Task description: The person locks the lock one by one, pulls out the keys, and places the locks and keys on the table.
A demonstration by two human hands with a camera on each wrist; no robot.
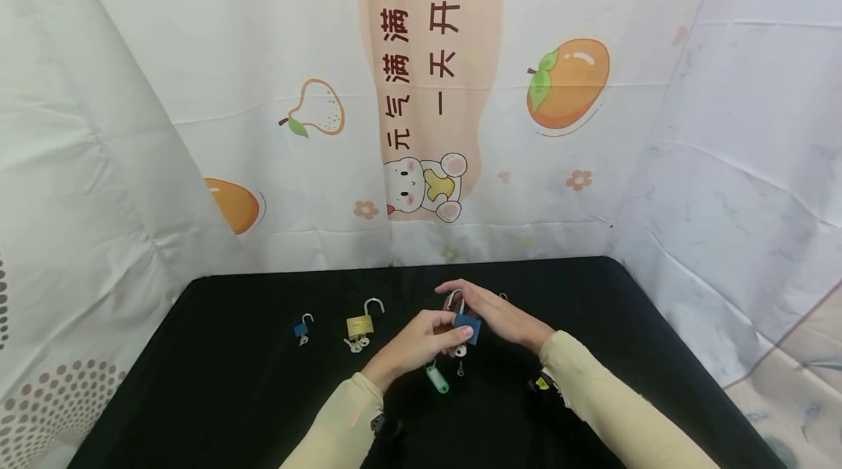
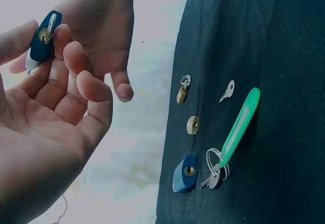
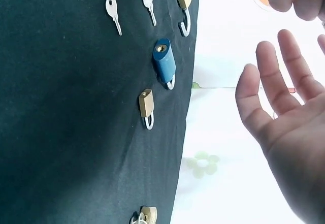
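Here | blue padlock [image 1: 470, 322] pinched in left hand [image 1: 421, 339], under thumb | right hand [image 1: 501, 315], fingers extended, beside it

Table [image 1: 250, 396], black-covered | Left: small blue padlock [image 1: 301, 330], brass padlock [image 1: 359, 326], both shackles open, keys [image 1: 357, 345] at each | Centre: green tag [image 1: 437, 379] with ringed keys [image 2: 215, 177]; loose key [image 1: 460, 368] nearby | Toward far edge: larger blue padlock [image 3: 165, 64], two further brass padlocks [image 3: 146, 103]

Maybe a little curtained-off nook: a fruit curtain [image 1: 263, 52] behind the left hand [image 1: 426, 340], black cloth [image 1: 237, 374] below it.
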